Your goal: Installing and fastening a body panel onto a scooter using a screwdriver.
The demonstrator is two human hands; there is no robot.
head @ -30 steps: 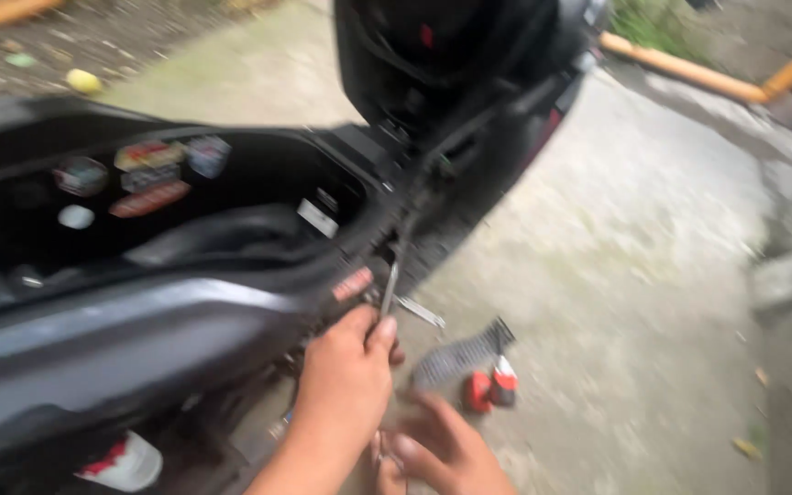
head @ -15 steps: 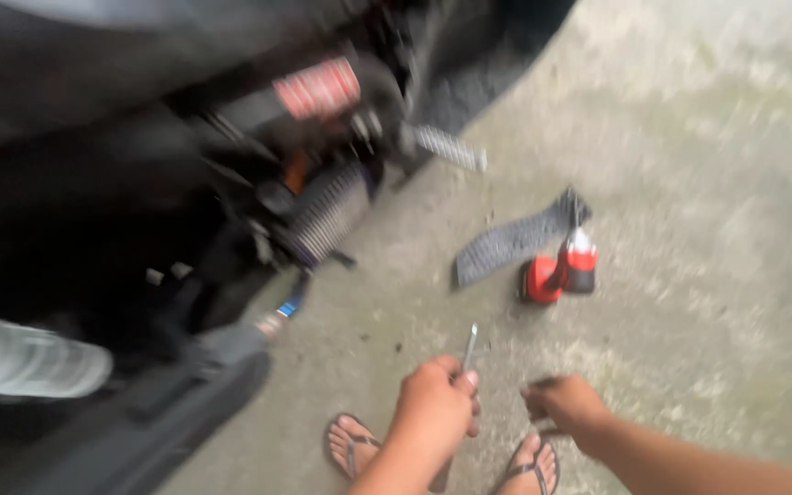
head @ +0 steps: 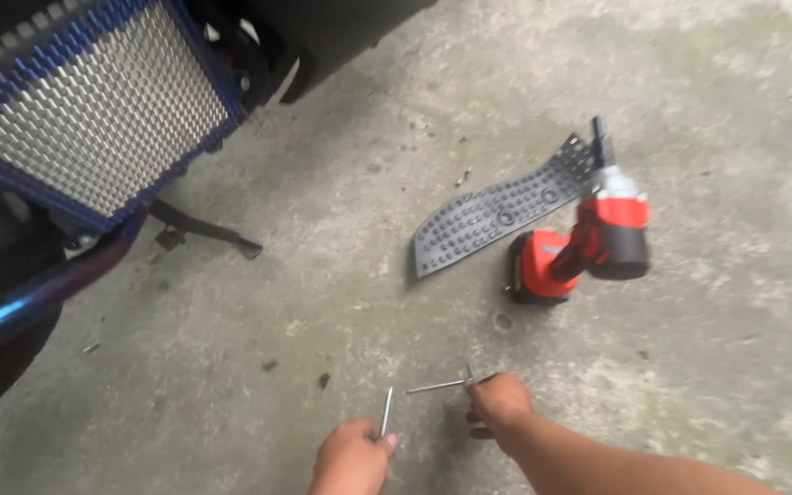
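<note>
- L hand (head: 352, 458): grip closed round the lower end of a long thin screw (head: 386, 412); shank sticks up and away from the fist, tip free above the concrete floor (head: 323, 275).
- R hand (head: 499, 403): fingertips pinched on the head end of a second long screw (head: 434, 387), which lies near flat, pointing out to the left of that grip, tip close to the L-hand screw but apart.
- Beyond the R grip, well apart: red cordless driver (head: 588, 243) lying on the floor, touching a black studded footboard panel (head: 497, 215).
- Far up-left of both grips: blue-framed air filter (head: 84, 101) and blue-tinted exhaust pipe (head: 29, 298) of the scooter.
- Risk: both holds are thin, fingertip only; a slip would drop a screw, and it may roll on rough concrete and be hard to spot among the grit.
- Risk: small loose bit (head: 462, 176) near the panel could get kicked or lost.
- Risk: screw tips near each other, so the hands may knock.
</note>
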